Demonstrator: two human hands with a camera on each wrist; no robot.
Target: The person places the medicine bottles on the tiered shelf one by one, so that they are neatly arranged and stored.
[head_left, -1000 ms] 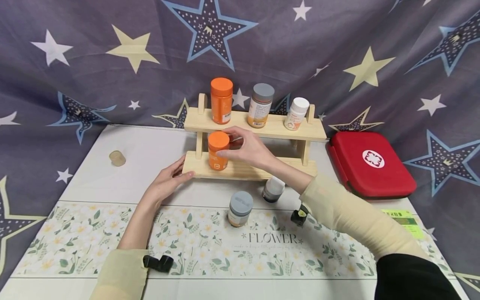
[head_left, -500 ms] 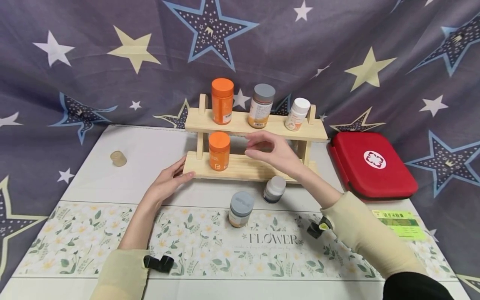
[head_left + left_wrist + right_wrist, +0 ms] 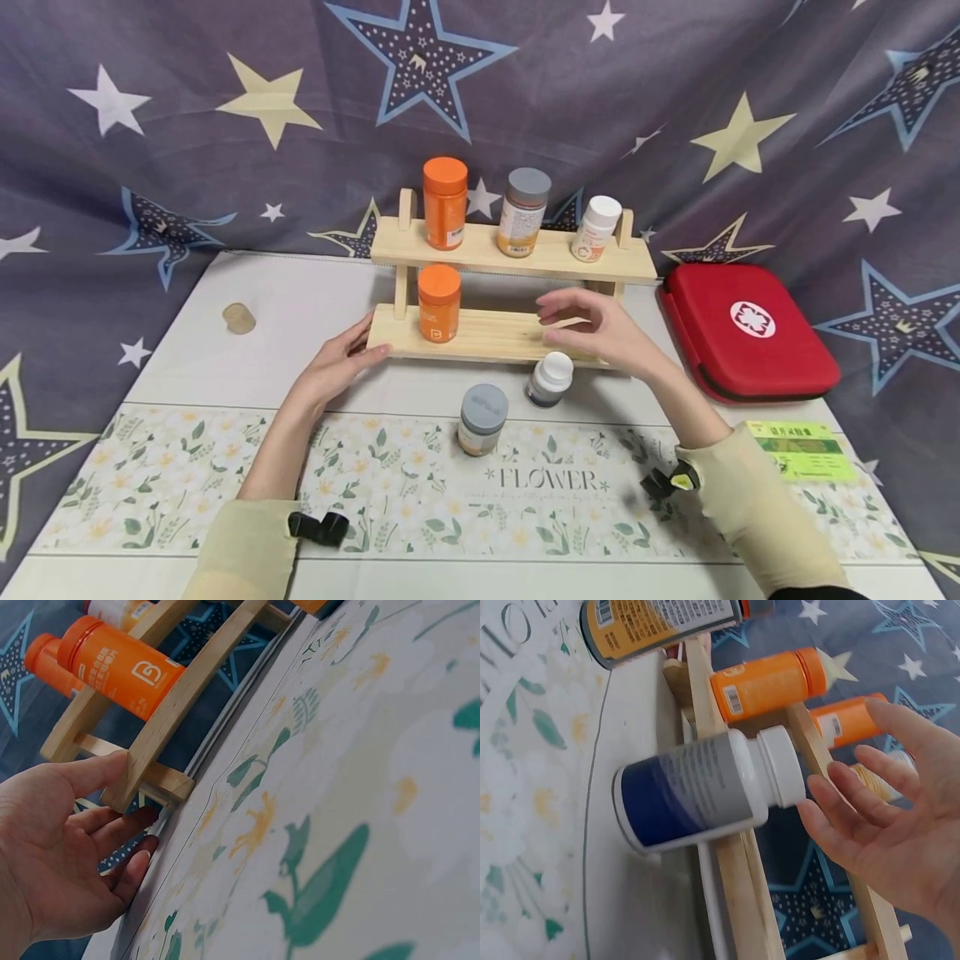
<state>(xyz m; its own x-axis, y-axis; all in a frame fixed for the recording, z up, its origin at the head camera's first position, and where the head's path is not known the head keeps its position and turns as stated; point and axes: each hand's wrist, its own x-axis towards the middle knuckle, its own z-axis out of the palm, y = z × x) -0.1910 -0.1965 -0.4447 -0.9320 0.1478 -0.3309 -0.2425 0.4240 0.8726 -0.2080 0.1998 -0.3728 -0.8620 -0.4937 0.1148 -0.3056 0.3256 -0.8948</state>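
A two-tier wooden shelf (image 3: 517, 267) stands at the back of the table. At its lower left end my left hand (image 3: 335, 368) holds the board, thumb in front and fingers behind, as the left wrist view also shows. An orange bottle (image 3: 439, 305) stands upright on the left of the lower tier. My right hand (image 3: 600, 329) hovers over that tier's right part with loosely bent fingers and nothing in its grasp. Just below it, a white-capped bottle (image 3: 697, 791) with a blue and grey label stands on the table. A grey-lidded jar (image 3: 482, 418) is nearer the front.
On the upper tier are a taller orange bottle (image 3: 446, 204), a grey-capped bottle (image 3: 522, 212) and a small white bottle (image 3: 597, 229). A red case (image 3: 742, 329) lies to the right, with a green card (image 3: 802, 452) before it. A small tan object (image 3: 239, 318) sits far left.
My right hand has let go of the orange bottle on the lower tier and moved right, towards the white-capped bottle. My left hand stays at the shelf's end.
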